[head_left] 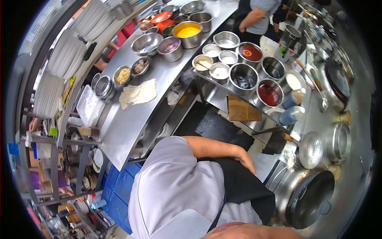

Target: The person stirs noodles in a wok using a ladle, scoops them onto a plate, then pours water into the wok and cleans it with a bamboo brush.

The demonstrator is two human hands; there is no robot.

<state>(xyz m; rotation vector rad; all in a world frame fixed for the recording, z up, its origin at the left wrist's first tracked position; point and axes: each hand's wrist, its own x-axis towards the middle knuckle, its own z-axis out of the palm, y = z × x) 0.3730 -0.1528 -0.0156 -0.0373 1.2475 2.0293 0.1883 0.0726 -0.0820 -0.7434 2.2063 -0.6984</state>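
Observation:
My left arm reaches across the black apron (242, 185). My left hand (247, 162) is at the apron's far edge, beside a pale metal panel (266, 166) next to the stove. Its fingers point down and are partly hidden, so I cannot make out whether they hold anything. Bare skin shows along the bottom edge, but my right hand is out of view. Nearby sits a dark wok (312, 199), with a perforated skimmer (311, 149) above it in the picture.
A low metal stand holds pots of red sauce (269, 95), dark liquid (243, 76) and white powders. The steel counter (119, 139) bears bowls, a yellow-filled pot (188, 32) and a flattened pale sheet (138, 93). A co-worker (258, 16) stands beyond. Stacked plates (49, 95) line a shelf.

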